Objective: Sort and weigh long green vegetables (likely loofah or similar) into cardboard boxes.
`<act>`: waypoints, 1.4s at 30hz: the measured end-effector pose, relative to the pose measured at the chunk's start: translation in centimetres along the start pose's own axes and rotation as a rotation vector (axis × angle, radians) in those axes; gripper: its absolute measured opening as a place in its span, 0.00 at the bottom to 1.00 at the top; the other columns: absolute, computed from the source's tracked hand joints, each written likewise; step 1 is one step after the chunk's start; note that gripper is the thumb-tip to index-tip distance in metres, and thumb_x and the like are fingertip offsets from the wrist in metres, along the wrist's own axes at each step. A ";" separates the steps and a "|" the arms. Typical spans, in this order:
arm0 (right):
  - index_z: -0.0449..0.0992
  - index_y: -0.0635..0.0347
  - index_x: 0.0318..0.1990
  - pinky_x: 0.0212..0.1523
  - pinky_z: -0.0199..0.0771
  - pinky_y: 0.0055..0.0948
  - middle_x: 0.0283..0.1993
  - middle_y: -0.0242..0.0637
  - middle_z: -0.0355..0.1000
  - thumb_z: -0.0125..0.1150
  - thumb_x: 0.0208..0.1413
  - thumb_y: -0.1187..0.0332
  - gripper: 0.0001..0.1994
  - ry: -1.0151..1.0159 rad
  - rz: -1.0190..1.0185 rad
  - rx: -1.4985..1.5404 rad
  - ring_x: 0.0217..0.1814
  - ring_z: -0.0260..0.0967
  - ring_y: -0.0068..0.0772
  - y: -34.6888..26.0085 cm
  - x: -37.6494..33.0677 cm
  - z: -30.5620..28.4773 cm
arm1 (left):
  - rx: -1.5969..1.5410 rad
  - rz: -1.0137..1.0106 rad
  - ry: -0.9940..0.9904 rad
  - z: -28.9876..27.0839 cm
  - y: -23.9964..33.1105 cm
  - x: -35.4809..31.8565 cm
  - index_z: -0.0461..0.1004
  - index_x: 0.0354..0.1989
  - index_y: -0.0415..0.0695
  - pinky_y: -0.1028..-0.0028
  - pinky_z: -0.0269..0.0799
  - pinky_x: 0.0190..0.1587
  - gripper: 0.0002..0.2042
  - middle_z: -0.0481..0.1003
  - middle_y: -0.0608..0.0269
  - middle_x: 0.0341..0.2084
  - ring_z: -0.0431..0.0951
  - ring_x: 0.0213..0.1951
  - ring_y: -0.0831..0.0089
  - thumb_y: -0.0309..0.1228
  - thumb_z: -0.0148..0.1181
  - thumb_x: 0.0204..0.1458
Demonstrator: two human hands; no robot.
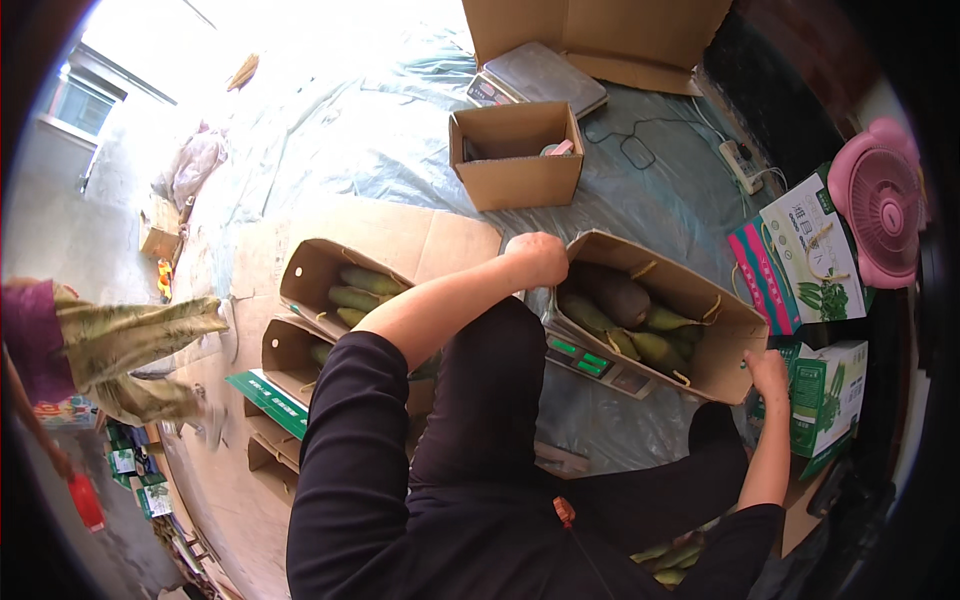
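Cardboard box (pixel 715 330), seemingly green mangoes (pixel 640 325), hands (pixel 768 372) gripping

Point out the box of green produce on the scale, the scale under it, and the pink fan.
box of green produce (pixel 722 352), head view, its brown front wall.
scale (pixel 590 364), head view, its green display panel.
pink fan (pixel 880 200), head view, its round grille.

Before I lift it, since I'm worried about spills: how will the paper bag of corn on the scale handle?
The paper bag is packed with corn, so probably heavy. Its thin walls may buckle. Both hands, left and right, grip its ends.
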State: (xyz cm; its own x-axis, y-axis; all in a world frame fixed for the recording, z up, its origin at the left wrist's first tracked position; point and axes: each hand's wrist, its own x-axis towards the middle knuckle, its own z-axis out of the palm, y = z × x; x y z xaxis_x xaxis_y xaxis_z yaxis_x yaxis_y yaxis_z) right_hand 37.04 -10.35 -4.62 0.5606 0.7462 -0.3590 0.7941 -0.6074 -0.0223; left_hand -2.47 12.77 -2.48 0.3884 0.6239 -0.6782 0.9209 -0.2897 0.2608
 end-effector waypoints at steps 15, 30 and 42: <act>0.76 0.67 0.31 0.31 0.66 0.42 0.25 0.55 0.71 0.53 0.50 0.57 0.18 0.076 -0.410 0.278 0.31 0.71 0.55 -15.4 -2.2 -10.8 | 0.464 0.202 0.199 -7.2 -15.8 -2.9 0.69 0.52 0.47 0.74 0.72 0.35 0.15 0.74 0.62 0.26 0.77 0.28 0.73 0.33 0.44 0.59; 0.76 0.69 0.23 0.35 0.72 0.43 0.25 0.57 0.71 0.53 0.46 0.57 0.19 0.012 -0.820 0.583 0.30 0.73 0.52 -39.6 -0.8 -5.6 | -0.207 -0.421 0.703 -19.8 -32.2 -15.8 0.75 0.35 0.34 0.74 0.68 0.40 0.18 0.76 0.57 0.27 0.74 0.32 0.71 0.40 0.57 0.50; 0.79 0.63 0.31 0.44 0.71 0.44 0.35 0.53 0.75 0.54 0.48 0.50 0.21 -0.215 -0.496 0.455 0.41 0.73 0.54 -50.5 -1.1 4.9 | 0.324 -0.489 0.673 -16.5 -44.9 -10.1 0.76 0.35 0.40 0.61 0.70 0.40 0.18 0.76 0.48 0.33 0.76 0.35 0.54 0.44 0.52 0.53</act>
State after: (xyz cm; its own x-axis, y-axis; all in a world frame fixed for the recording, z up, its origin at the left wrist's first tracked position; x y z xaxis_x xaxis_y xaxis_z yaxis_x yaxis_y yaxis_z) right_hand -4.82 18.21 -7.70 0.0619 0.9226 -0.3807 0.7407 -0.2981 -0.6021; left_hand -47.21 31.46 3.96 -0.0136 0.9959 -0.0896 0.9737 -0.0072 -0.2278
